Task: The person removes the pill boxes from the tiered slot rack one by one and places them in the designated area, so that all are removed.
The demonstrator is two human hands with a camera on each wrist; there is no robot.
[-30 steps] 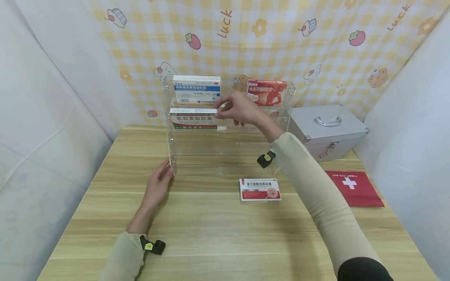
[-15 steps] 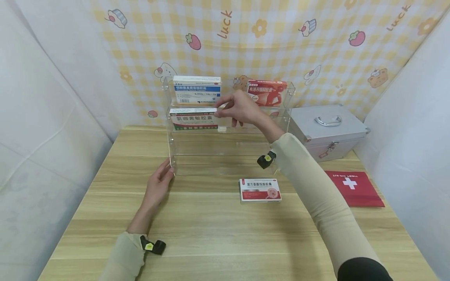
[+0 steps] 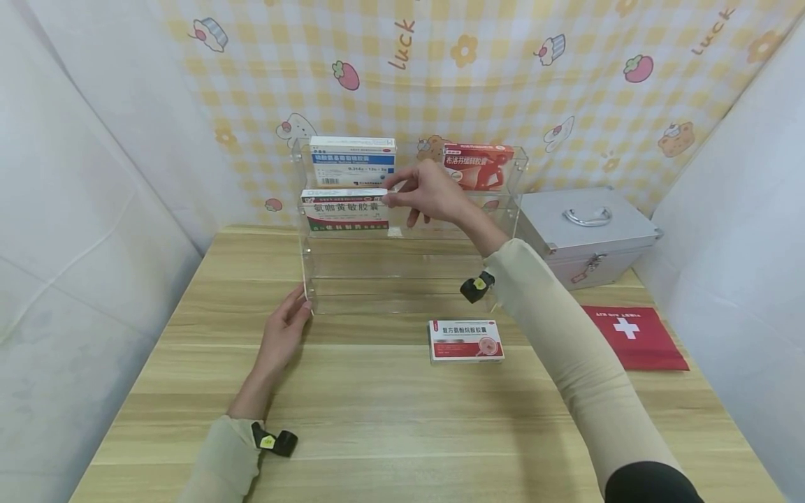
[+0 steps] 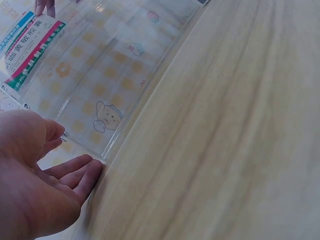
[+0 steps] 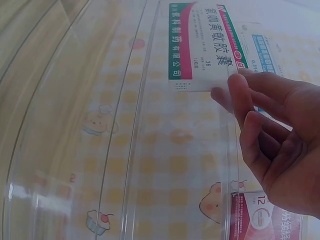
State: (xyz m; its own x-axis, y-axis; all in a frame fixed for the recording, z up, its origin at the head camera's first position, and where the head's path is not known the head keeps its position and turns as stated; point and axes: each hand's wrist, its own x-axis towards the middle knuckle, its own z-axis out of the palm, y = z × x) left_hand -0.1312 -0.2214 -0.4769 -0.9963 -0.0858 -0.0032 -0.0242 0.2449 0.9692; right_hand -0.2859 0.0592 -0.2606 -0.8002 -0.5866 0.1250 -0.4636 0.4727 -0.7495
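Note:
My right hand (image 3: 434, 192) pinches the right end of a white, red and green medicine box (image 3: 346, 213) between thumb and index finger. The box stands in the left part of the clear tiered display rack (image 3: 402, 304), in front of a blue and white medicine box (image 3: 353, 164) on the top tier. In the right wrist view the other fingers of the right hand (image 5: 275, 135) curl beside the box's corner. Down at the rack's lower left front corner, my left hand (image 3: 286, 332) touches the side panel with its fingertips, relaxed.
A red medicine box (image 3: 474, 168) stands at the top tier's right. In front of the rack lies a red and white medicine box (image 3: 465, 342). To the right are a silver case (image 3: 585, 223) and a red first-aid pouch (image 3: 635, 342) on the wooden table (image 3: 365, 433).
The pinched medicine box has risen slightly and shifted a little left, its face tilting more upright. The right hand has moved slightly up with it. My left hand stays in place.

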